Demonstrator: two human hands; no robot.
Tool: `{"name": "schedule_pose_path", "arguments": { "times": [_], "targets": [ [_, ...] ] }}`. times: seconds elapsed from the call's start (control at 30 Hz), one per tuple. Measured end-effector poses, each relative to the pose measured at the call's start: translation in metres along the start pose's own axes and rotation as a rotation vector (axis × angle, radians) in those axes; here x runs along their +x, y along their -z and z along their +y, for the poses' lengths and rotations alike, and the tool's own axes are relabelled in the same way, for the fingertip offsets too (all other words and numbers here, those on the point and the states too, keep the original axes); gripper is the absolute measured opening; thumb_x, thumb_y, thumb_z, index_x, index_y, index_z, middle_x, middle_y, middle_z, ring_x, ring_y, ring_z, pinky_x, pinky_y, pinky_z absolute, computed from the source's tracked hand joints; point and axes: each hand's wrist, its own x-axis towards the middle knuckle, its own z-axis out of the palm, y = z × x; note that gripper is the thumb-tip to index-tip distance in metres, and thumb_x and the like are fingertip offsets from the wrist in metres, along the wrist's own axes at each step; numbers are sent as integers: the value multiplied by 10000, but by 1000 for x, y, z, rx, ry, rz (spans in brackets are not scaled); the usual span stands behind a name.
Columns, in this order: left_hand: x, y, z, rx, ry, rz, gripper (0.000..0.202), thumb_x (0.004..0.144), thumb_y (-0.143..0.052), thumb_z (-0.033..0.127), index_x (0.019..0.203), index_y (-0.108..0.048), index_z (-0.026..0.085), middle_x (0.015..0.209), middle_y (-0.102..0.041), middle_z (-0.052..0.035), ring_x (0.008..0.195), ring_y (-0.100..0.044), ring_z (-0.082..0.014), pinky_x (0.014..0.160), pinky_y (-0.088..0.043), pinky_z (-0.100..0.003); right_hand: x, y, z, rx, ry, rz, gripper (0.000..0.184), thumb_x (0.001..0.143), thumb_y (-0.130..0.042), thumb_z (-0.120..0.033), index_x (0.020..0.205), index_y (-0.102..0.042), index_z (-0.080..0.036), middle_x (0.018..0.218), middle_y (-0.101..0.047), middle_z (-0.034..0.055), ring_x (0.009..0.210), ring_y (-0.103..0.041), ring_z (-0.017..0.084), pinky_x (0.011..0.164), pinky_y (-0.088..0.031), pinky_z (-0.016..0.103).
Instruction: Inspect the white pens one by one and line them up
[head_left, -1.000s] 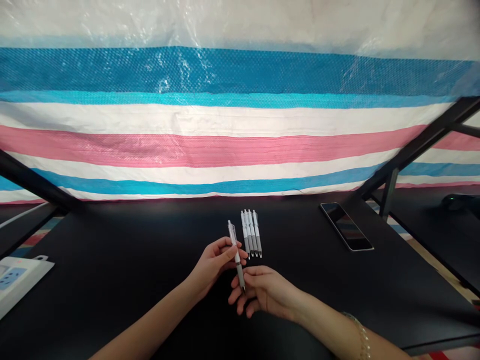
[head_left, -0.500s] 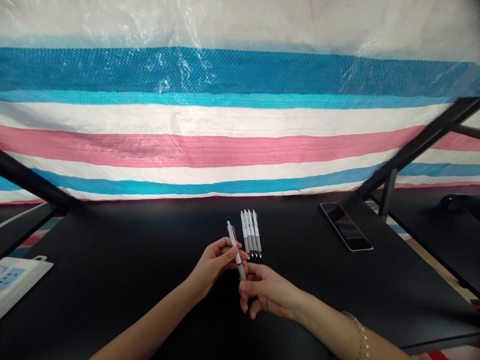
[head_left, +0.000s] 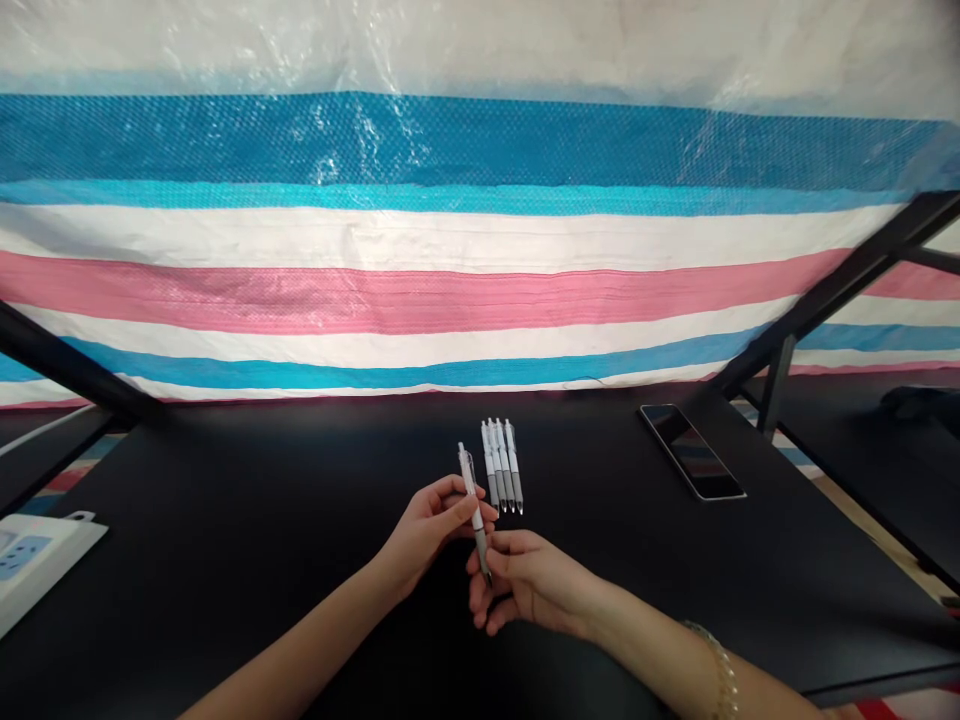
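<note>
Your left hand pinches pen mid-barrel, thumb and forefinger pressed on it. Your right hand has fingertips closed on grey lower end, centre-bottom of frame. Pen long axis runs near vertical in frame, clicker end up, tip down toward right hand (nearer hand to that end). Spare pens lie in row on table, just upper right of grip.

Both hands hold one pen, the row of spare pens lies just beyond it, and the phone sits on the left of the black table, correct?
Not quite: the head view shows the phone on the right of the black table. The rest stands: left hand and right hand hold one pen, with the row of spare pens just beyond.
</note>
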Motion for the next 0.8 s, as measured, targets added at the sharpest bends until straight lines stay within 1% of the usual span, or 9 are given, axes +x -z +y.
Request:
{"name": "schedule_pose_path", "arguments": {
  "times": [0.07, 0.13, 0.2, 0.23, 0.3, 0.4, 0.5, 0.67, 0.8],
  "targets": [
    [0, 0, 0, -15, 9, 6, 164, 789, -640, 272, 862, -601, 130, 785, -701, -85, 691, -641, -160, 649, -492, -264, -1, -3, -2, 22, 1, 5, 392, 802, -575, -439, 985, -509, -98, 799, -650, 105, 726, -649, 183, 670, -475, 309],
    [0, -1, 0, -29, 13, 11, 171, 788, -639, 278, 871, -596, 134, 790, -699, -87, 672, -637, -162, 608, -485, -258, -1, -5, -3, 20, 11, 35, 409, 778, -606, -446, 1004, -480, -129, 787, -647, 78, 706, -647, 178, 655, -478, 311],
    [-1, -1, 0, -28, 6, 13, 171, 788, -639, 278, 875, -597, 137, 792, -699, -86, 681, -638, -166, 640, -490, -273, -2, -5, -3, -17, 19, 79, 400, 711, -690, -404, 931, -465, -156, 683, -612, 7, 568, -608, 133, 547, -463, 258],
    [-1, -1, 0, -23, 2, 12, 168, 787, -641, 276, 873, -600, 137, 789, -699, -85, 697, -640, -168, 676, -493, -286, -2, -5, -3, -42, 19, 99, 397, 680, -722, -376, 883, -461, -158, 632, -584, -21, 496, -568, 105, 486, -435, 222],
    [-1, -1, 0, -17, -1, 6, 166, 785, -644, 275, 868, -606, 137, 785, -699, -85, 715, -640, -170, 720, -491, -301, -2, -4, -3, -70, 7, 110, 380, 668, -730, -368, 838, -468, -150, 583, -558, -35, 423, -506, 72, 414, -377, 181],
    [-1, 0, 0, -20, -4, -7, 157, 788, -638, 269, 863, -609, 135, 780, -694, -87, 721, -635, -172, 718, -490, -301, -1, -1, -3, -58, -10, 75, 347, 727, -665, -403, 863, -514, -122, 613, -585, 3, 458, -528, 78, 427, -391, 186],
    [0, 0, 0, -40, -10, -29, 138, 798, -622, 258, 860, -606, 136, 766, -688, -85, 718, -631, -175, 716, -486, -305, -1, -1, -2, -67, -7, 38, 327, 762, -620, -417, 856, -538, -114, 598, -578, 3, 457, -524, 76, 434, -379, 187],
    [1, 1, -1, -100, -19, -29, 91, 790, -622, 222, 828, -595, 144, 733, -665, -61, 709, -629, -182, 711, -483, -313, 0, -3, -2, -37, 13, 52, 318, 772, -609, -428, 816, -539, -121, 506, -501, -39, 379, -401, 35, 394, -247, 169],
    [1, 1, -2, -144, -26, -20, 83, 764, -646, 204, 790, -588, 150, 699, -652, -46, 678, -625, -176, 683, -483, -301, 1, -3, -2, 23, 39, 15, 289, 771, -616, -406, 788, -531, -130, 452, -447, -63, 346, -302, 21, 398, -202, 178]
  ]
}}
